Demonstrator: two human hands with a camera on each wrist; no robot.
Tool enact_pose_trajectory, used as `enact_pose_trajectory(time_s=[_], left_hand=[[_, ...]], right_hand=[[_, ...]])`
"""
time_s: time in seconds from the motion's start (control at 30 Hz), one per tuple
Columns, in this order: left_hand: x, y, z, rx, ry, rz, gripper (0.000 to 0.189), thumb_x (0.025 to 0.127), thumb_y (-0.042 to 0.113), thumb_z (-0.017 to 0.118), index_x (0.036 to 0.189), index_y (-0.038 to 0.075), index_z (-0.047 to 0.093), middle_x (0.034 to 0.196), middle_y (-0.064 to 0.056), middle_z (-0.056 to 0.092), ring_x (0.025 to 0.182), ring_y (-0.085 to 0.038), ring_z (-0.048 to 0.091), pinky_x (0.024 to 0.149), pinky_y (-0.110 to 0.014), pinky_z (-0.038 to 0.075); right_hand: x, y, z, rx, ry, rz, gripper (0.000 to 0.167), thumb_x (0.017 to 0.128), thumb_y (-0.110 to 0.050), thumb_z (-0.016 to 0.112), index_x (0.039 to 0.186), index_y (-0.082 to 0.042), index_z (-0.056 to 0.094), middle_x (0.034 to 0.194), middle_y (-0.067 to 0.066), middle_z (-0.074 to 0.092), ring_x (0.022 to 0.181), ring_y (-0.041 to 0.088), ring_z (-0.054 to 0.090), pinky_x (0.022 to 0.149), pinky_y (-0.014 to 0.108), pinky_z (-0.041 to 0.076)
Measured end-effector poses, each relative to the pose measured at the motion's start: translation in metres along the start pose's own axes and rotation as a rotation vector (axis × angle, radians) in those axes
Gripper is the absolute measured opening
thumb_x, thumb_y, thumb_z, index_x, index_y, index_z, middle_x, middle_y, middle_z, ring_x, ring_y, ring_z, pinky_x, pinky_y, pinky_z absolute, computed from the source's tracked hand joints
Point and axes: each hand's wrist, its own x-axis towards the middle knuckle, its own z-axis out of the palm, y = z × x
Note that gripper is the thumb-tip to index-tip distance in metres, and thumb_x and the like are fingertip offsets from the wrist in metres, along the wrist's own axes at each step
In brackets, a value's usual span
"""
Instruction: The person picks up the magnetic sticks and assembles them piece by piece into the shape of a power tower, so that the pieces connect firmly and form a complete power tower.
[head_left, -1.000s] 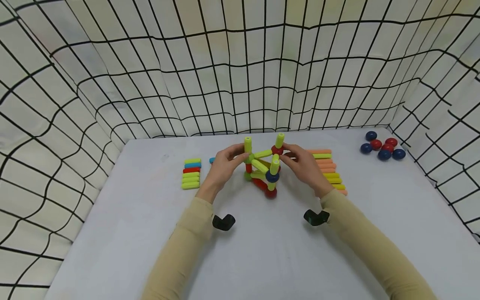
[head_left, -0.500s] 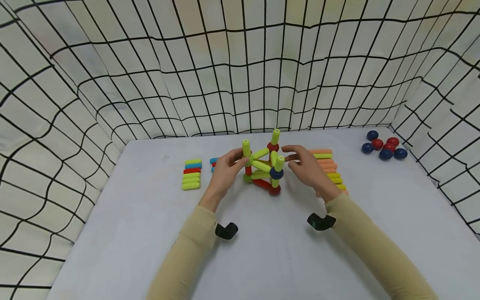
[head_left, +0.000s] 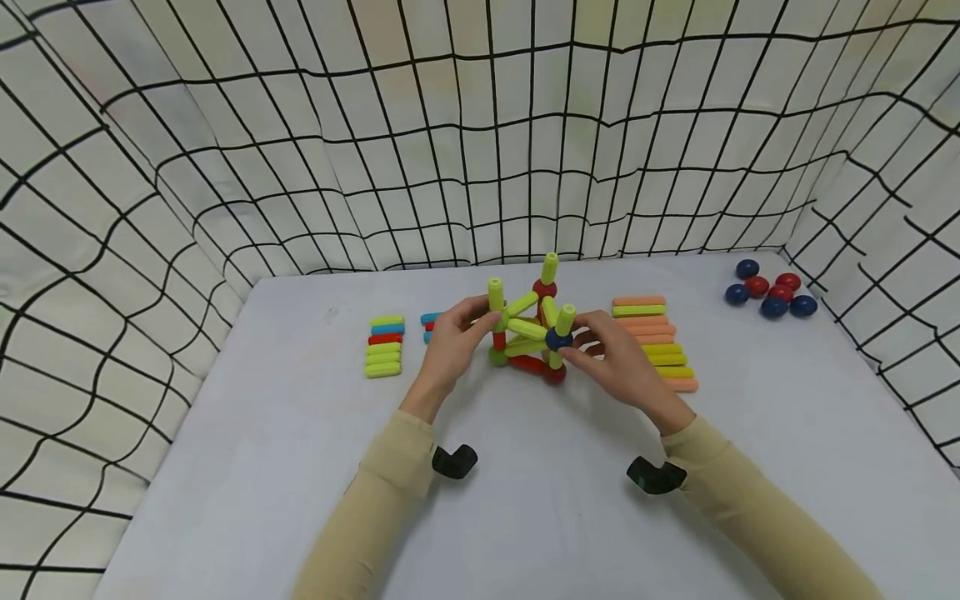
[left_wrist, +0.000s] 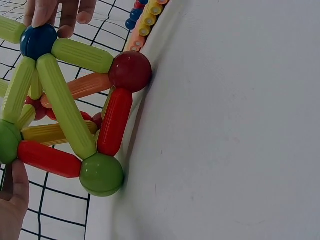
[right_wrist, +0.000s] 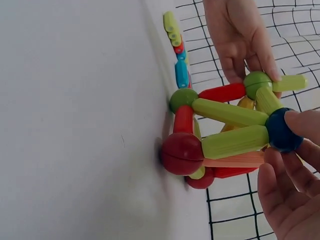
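Observation:
A frame of magnetic rods and balls (head_left: 527, 330) stands on the table, with lime rods pointing up from its three upper balls. My left hand (head_left: 452, 346) holds the upper green ball (right_wrist: 257, 85) at the left corner. At the front right corner, my right hand (head_left: 621, 358) pinches the blue ball (right_wrist: 284, 131) between thumb and fingers. Below it, a red ball (left_wrist: 130, 71) and a lower green ball (left_wrist: 101, 174) rest on the table, joined by a red rod (left_wrist: 116, 121). Another red ball (head_left: 544, 289) tops the back corner.
Short lime, blue and red rods (head_left: 384, 350) lie in a column at left. Blue and red rods (head_left: 430, 320) sit partly behind my left hand. Longer orange, yellow and lime rods (head_left: 663, 350) lie right. Loose balls (head_left: 774, 306) cluster far right. Black netting (head_left: 480, 158) surrounds the white table (head_left: 525, 500).
My right hand leaves the back red ball, comes toward me and takes hold of the blue ball. The frame has turned slightly, its blue corner shifting right. My left hand keeps its grip.

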Motion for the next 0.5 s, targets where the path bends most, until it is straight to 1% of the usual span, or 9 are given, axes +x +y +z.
enact_pose_trajectory(time_s=[0.1, 0.2, 0.27, 0.37, 0.5], left_hand=[[0.007, -0.013, 0.0, -0.002, -0.003, 0.001, 0.038, 0.098, 0.024, 0.062, 0.133, 0.008, 0.059, 0.131, -0.007, 0.06, 0.125, -0.021, 0.053, 0.107, -0.039, 0.041], [0.014, -0.027, 0.0, -0.002, -0.009, 0.01, 0.038, 0.096, 0.03, 0.064, 0.13, 0.013, 0.061, 0.128, -0.002, 0.061, 0.123, -0.017, 0.053, 0.106, -0.038, 0.041], [0.014, -0.029, 0.0, 0.007, -0.017, 0.022, 0.038, 0.095, 0.031, 0.065, 0.129, 0.015, 0.062, 0.127, -0.001, 0.062, 0.122, -0.015, 0.053, 0.105, -0.039, 0.042], [0.013, -0.029, 0.0, 0.025, -0.042, 0.041, 0.037, 0.094, 0.032, 0.067, 0.127, 0.016, 0.063, 0.126, 0.0, 0.061, 0.122, -0.016, 0.053, 0.104, -0.039, 0.043], [0.008, -0.029, 0.001, 0.073, -0.088, 0.078, 0.035, 0.093, 0.03, 0.068, 0.125, 0.016, 0.063, 0.124, 0.0, 0.061, 0.119, -0.018, 0.055, 0.101, -0.037, 0.046]], right_hand=[[0.002, 0.005, -0.002, 0.009, 0.01, 0.001, 0.034, 0.092, -0.013, 0.069, 0.122, -0.002, 0.057, 0.118, 0.013, 0.058, 0.1, 0.026, 0.065, 0.084, 0.042, 0.056], [0.003, 0.009, -0.005, 0.029, 0.001, 0.034, 0.036, 0.093, -0.014, 0.067, 0.125, -0.003, 0.056, 0.122, 0.013, 0.057, 0.104, 0.027, 0.064, 0.087, 0.043, 0.055], [0.004, 0.011, -0.008, 0.04, -0.001, 0.064, 0.037, 0.094, -0.015, 0.066, 0.127, -0.003, 0.055, 0.124, 0.013, 0.056, 0.108, 0.029, 0.063, 0.089, 0.044, 0.054], [0.005, 0.014, -0.012, 0.052, 0.003, 0.111, 0.04, 0.095, -0.017, 0.065, 0.132, -0.004, 0.053, 0.127, 0.014, 0.055, 0.113, 0.03, 0.061, 0.093, 0.045, 0.052], [0.005, 0.018, -0.021, 0.078, 0.001, 0.21, 0.047, 0.097, -0.023, 0.063, 0.139, -0.008, 0.049, 0.133, 0.011, 0.053, 0.12, 0.029, 0.056, 0.099, 0.046, 0.048]])
